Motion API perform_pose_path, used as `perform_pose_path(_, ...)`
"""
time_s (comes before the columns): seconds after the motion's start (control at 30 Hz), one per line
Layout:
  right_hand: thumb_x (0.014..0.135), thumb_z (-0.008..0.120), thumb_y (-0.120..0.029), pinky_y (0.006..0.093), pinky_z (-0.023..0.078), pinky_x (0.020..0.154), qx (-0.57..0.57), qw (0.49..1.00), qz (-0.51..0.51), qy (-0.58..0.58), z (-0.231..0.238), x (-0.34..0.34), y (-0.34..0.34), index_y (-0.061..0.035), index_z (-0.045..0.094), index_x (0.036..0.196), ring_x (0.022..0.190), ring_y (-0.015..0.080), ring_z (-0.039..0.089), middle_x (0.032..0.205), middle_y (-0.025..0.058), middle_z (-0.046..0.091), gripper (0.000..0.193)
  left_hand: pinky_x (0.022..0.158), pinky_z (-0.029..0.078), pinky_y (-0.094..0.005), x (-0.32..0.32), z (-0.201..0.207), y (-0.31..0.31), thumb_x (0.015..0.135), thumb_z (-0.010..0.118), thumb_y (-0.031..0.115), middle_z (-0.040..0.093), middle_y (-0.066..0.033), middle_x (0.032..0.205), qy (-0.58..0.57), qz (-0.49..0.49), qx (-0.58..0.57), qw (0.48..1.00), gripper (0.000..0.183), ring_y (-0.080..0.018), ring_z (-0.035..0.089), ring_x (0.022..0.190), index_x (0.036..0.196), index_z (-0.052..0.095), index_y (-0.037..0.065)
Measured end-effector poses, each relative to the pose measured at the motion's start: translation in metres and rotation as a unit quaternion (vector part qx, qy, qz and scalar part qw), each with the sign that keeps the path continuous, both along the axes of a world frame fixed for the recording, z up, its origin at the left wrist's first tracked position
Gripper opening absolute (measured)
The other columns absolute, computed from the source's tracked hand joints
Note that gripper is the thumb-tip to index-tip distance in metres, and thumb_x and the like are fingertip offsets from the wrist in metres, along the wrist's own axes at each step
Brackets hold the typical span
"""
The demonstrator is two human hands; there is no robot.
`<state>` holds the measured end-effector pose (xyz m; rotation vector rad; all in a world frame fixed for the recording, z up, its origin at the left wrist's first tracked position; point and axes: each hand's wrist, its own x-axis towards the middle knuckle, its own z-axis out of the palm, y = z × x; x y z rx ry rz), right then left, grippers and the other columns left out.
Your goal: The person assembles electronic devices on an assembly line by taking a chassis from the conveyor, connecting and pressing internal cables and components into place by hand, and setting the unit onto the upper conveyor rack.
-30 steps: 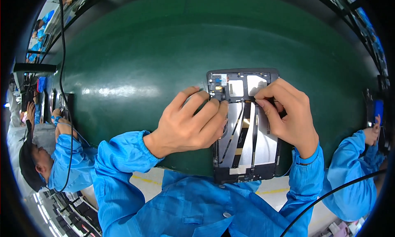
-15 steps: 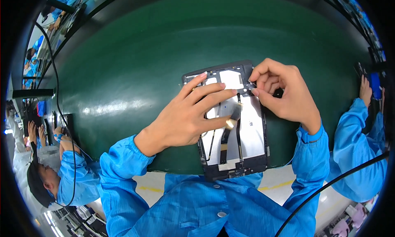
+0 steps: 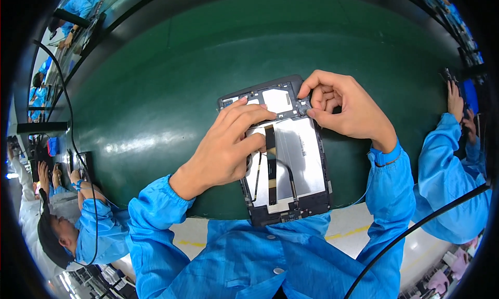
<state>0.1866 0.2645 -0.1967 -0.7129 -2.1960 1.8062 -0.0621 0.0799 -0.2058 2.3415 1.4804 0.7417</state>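
Observation:
An opened tablet [image 3: 310, 158] lies tilted at the table's near edge, its silver inner plate and black frame showing. A wide dark ribbon cable [image 3: 272, 166] with tan tape runs down it, and a thin black cable [image 3: 291, 182] curves beside that. My left hand [image 3: 226, 138] rests fingers-down across the tablet's upper left, the thumb apart over the ribbon cable's upper end. At the upper right edge my right hand [image 3: 345, 107] is curled, index finger and thumb bent around a small dark part there. What lies between those fingertips is too small to make out.
The green tabletop [image 3: 156, 91] spreads ahead and to the left. A black cable [image 3: 416, 226] crosses the lower right, and another black cable [image 3: 73, 112] hangs at left. Co-workers in blue sit at both sides; one person's hand [image 3: 455, 101] is at the far right.
The tablet and my right hand have shifted left. My left fingers have drawn closer together, and the shiny flap that stood up by my thumb no longer shows raised.

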Motion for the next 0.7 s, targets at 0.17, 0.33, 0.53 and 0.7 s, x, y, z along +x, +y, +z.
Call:
perform_pose_path(0.17,0.092,0.073,0.005,0.0196,0.042,0.063,-0.002,1.000,0.009,-0.002,-0.001,0.003,0.002,-0.0003,0.071,0.115,0.072,0.0015,0.054,0.082,-0.0027,0.062,0.024,0.122,0.045,-0.0650,0.002,0.000,0.001,0.071,0.071,-0.007,0.068,-0.0130,0.132,-0.002,0.006,0.026,1.000,0.018,-0.0377,0.063,0.136,0.078,0.061,0.006)
perform_pose_path(0.33,0.092,0.072,0.005,0.0197,0.042,0.063,-0.008,1.000,0.015,-0.001,-0.003,0.003,0.003,0.0000,0.071,0.115,0.071,0.0014,0.053,0.081,-0.0028,0.062,0.024,0.118,0.049,-0.0646,-0.006,-0.007,-0.006,0.069,0.071,-0.007,0.071,-0.0135,0.124,-0.041,0.031,0.077,0.996,0.018,-0.0384,0.066,0.130,0.071,0.058,0.006)
perform_pose_path(0.53,0.090,0.071,0.005,0.0209,0.041,0.062,0.003,1.000,0.027,0.006,-0.004,0.009,0.006,-0.0003,0.071,0.118,0.071,0.0020,0.052,0.080,-0.0029,0.061,0.028,0.107,0.056,-0.0588,0.003,-0.005,-0.003,0.072,0.067,-0.009,0.075,-0.0126,0.112,-0.080,0.082,0.214,0.970,0.022,-0.0341,0.073,0.109,0.086,0.072,0.007)
perform_pose_path(0.7,0.089,0.071,0.000,0.0224,0.039,0.062,0.019,0.999,0.033,0.028,-0.007,0.009,0.006,-0.0012,0.071,0.118,0.072,0.0033,0.051,0.078,-0.0032,0.059,0.030,0.106,0.055,-0.0565,0.019,0.005,-0.006,0.079,0.065,-0.004,0.074,-0.0104,0.114,-0.011,0.038,0.169,0.985,0.034,-0.0309,0.071,0.108,0.104,0.081,0.011)
